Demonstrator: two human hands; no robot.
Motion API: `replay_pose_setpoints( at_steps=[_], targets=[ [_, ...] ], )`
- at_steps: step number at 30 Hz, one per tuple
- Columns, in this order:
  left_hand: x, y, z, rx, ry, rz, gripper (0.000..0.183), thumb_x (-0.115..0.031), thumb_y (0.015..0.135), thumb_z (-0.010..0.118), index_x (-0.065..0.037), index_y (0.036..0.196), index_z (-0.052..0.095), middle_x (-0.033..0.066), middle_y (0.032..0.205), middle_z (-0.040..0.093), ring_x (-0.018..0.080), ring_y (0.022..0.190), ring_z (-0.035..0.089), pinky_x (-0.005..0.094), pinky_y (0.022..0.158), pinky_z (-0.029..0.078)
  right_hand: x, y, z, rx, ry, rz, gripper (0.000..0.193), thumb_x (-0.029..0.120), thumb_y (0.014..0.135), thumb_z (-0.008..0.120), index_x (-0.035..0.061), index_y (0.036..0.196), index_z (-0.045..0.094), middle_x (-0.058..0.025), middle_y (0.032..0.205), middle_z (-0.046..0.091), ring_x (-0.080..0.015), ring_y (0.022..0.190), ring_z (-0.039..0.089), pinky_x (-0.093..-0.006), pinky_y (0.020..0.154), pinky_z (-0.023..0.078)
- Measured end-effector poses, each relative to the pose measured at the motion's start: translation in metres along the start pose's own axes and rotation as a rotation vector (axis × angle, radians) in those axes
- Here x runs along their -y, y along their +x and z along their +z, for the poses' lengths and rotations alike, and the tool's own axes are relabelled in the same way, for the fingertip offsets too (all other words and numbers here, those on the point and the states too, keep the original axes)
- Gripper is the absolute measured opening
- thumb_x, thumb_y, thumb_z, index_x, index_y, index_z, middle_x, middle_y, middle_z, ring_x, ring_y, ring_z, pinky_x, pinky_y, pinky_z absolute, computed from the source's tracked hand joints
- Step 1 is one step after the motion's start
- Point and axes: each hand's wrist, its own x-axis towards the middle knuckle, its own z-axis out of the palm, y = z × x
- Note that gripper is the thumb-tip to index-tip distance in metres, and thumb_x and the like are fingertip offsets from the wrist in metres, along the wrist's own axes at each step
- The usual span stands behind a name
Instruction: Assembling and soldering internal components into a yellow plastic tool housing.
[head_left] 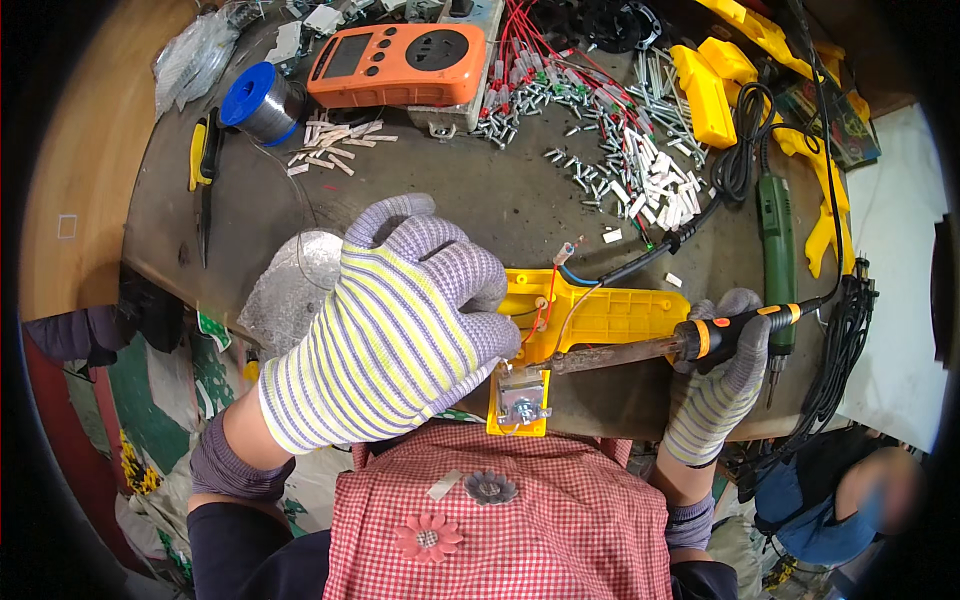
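My right hand (722, 375), in a striped glove, is wrapped round the black and orange handle of a soldering iron (620, 354). The iron's tip reaches left to a small metal part (518, 398) with a screw, set in the end of a yellow plastic housing (612, 314). My left hand (390, 330), gloved too, has its thumb and forefinger closed just above that metal part. What they pinch is too small to make out. Thin red wires (543, 318) and a dark cable (640, 262) run into the housing.
An orange meter (398, 66), a blue spool of solder wire (262, 104) and yellow-handled cutters (203, 165) lie beyond my left hand. Loose screws (590, 172), white pieces (660, 185), yellow housings (705, 95) and a green electric screwdriver (776, 245) lie further right. Another person (835, 505) sits lower right.
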Motion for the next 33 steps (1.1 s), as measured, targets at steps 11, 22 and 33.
replay_pose_setpoints(
  at_steps=[11,22,33],
  targets=[
    [0.002,0.000,0.001,0.009,-0.026,-0.005,0.021,-0.022,0.059,0.077,-0.026,0.078,0.071,-0.0022,0.088,0.058,0.0266,0.092,0.058,0.0538,0.100,0.037,0.002,-0.002,0.005,0.004,0.086,0.004,0.036,0.039,0.097,0.064,0.0044,0.101,0.055,-0.0029,0.083,0.054,-0.0123,0.069,0.059,-0.0204,0.048,0.044],
    [0.001,0.002,-0.001,0.038,-0.005,0.013,0.025,-0.022,0.060,0.078,-0.026,0.083,0.070,-0.0007,0.088,0.059,0.0267,0.090,0.059,0.0549,0.097,0.039,-0.001,0.001,-0.003,0.031,0.005,0.014,0.047,0.051,0.095,0.063,0.0065,0.106,0.055,-0.0082,0.077,0.060,-0.0141,0.057,0.057,-0.0244,0.048,0.044],
    [0.004,-0.010,-0.019,-0.122,-0.261,-0.246,0.037,-0.033,0.077,0.076,-0.008,0.103,0.069,0.0104,0.102,0.059,0.0283,0.099,0.056,0.0453,0.093,0.043,-0.004,0.002,-0.004,-0.013,0.111,0.011,0.038,0.043,0.097,0.064,0.0066,0.104,0.056,-0.0026,0.081,0.056,-0.0099,0.067,0.056,-0.0203,0.052,0.042]
  ],
)
